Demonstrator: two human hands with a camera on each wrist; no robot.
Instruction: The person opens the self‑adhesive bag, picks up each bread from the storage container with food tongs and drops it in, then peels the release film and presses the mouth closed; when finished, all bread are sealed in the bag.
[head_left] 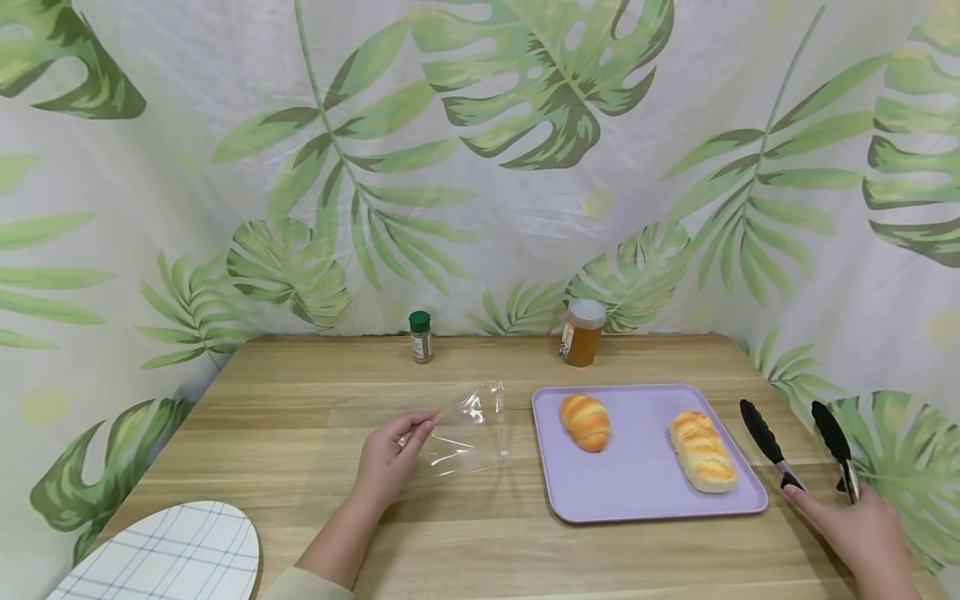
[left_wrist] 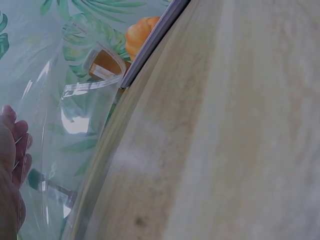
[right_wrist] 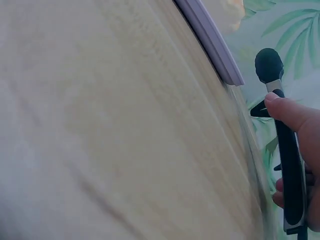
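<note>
My left hand point(head_left: 393, 458) pinches a clear plastic bag point(head_left: 468, 429) between thumb and fingers, its sealed-looking edge toward the tray. In the left wrist view the bag point(left_wrist: 80, 115) spreads out beside the fingers. At the right table edge my right hand point(head_left: 855, 525) grips black-tipped tongs point(head_left: 765, 433), whose two arms stand apart with nothing between them. The right wrist view shows the thumb along the tongs' dark handle point(right_wrist: 290, 170). Between the hands, a lilac tray point(head_left: 637, 492) carries a round striped bun point(head_left: 586, 422) at left and a longer loaf-shaped bread point(head_left: 702, 452) at right.
At the back of the wooden table point(head_left: 465, 550) stand a small green-capped spice jar point(head_left: 421, 337) and an amber honey jar point(head_left: 582, 333) with a pale lid. A rounded checked board or mat point(head_left: 168, 554) lies at the front left. Leaf-printed cloth point(head_left: 525, 208) hangs behind.
</note>
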